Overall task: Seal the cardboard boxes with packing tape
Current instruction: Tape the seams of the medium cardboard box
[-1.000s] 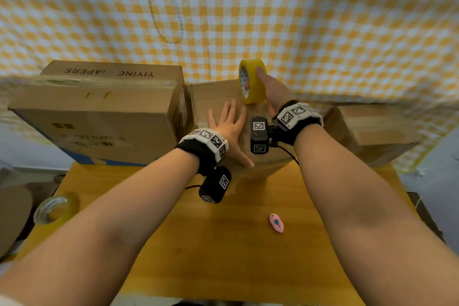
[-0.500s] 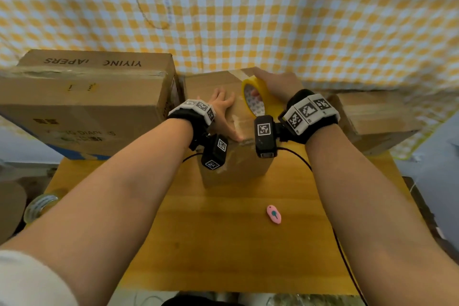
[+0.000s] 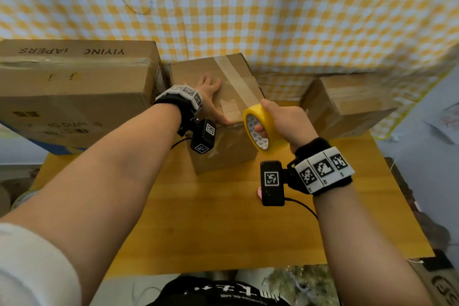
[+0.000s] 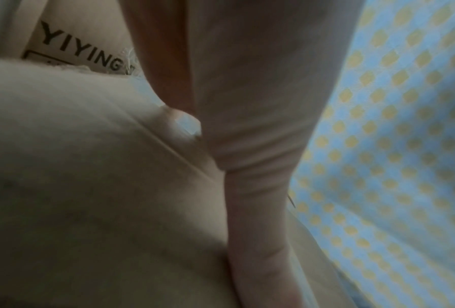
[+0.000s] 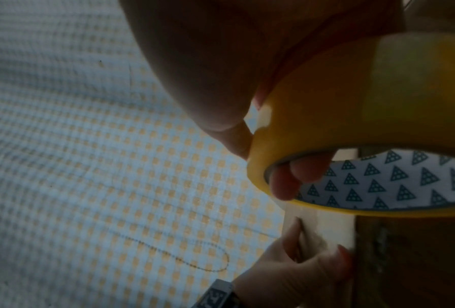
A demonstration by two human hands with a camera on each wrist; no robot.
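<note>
A small cardboard box [image 3: 223,156] stands in the middle of the wooden table [image 3: 223,226]. A clear strip of tape [image 3: 238,82] runs across its top from the far edge toward the near edge. My left hand [image 3: 211,97] lies flat on the box top, fingers straight, pressing beside the strip. My right hand [image 3: 280,122] grips the yellow tape roll [image 3: 260,129] just past the box's near right corner, with fingers through the core. In the right wrist view the tape roll [image 5: 366,145] fills the right side, above my left hand [image 5: 300,268].
A large printed cardboard box [image 3: 74,97] stands at the left, touching the small one. Another brown box [image 3: 347,104] sits at the right rear. A pink object [image 3: 259,192] peeks out behind the right wrist camera. A checkered cloth [image 3: 273,7] hangs behind.
My right hand has pulled the roll from the far edge of the box toward me, laying tape across the top. My left hand has slid farther onto the box top.
</note>
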